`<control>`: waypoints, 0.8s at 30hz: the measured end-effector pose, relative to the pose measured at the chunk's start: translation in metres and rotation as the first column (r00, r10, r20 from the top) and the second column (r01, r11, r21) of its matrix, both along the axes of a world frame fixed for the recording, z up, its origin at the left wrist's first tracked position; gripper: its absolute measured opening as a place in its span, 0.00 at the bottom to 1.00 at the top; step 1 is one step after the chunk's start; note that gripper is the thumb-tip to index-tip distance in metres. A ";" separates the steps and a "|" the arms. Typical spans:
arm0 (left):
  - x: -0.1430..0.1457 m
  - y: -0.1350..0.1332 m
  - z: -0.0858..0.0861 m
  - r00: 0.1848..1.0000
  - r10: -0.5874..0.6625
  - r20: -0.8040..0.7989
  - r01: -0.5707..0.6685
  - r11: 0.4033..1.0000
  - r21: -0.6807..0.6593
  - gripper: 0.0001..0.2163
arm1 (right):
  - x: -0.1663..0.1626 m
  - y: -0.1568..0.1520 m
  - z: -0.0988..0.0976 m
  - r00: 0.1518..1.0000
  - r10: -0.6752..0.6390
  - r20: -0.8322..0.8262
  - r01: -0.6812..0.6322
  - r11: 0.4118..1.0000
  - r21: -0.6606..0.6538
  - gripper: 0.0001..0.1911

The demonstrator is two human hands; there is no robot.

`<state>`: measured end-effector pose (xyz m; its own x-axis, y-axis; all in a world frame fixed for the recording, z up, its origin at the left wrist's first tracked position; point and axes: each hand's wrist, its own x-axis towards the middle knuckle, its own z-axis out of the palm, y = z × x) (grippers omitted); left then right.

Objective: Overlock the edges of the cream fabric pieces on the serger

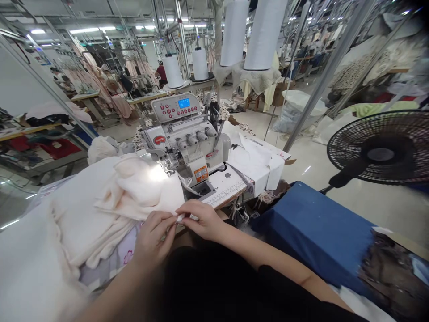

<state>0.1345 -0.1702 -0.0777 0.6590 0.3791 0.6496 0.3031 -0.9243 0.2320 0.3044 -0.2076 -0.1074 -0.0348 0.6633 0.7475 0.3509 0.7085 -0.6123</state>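
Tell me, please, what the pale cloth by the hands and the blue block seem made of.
The pale cloth looks like a soft knit, perhaps cotton or fleece: it lies in thick, limp folds with a matte surface. The blue block seems wrapped in dyed fabric or thin vinyl over something firm; its corners stay square, but the covering is unclear.

Cream knit fabric [140, 188] in a loose, bunched pile just in front of the overlock sewing machine [187, 138]; one edge pinched between left hand [154, 237] and right hand [201, 219].
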 end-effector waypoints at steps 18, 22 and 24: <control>-0.018 0.039 0.009 0.911 0.293 -0.289 -0.164 0.903 0.398 0.25 | 0.008 -0.009 0.007 0.993 0.089 -0.072 -0.100 0.983 -0.156 0.05; -0.010 0.039 0.009 0.891 0.350 -0.290 -0.201 0.876 0.439 0.24 | 0.013 -0.002 0.000 0.988 0.083 -0.132 -0.111 0.969 -0.219 0.06; -0.005 0.044 0.014 0.875 0.383 -0.295 -0.224 0.862 0.456 0.23 | 0.016 0.005 0.003 0.983 0.089 -0.161 -0.125 0.965 -0.232 0.06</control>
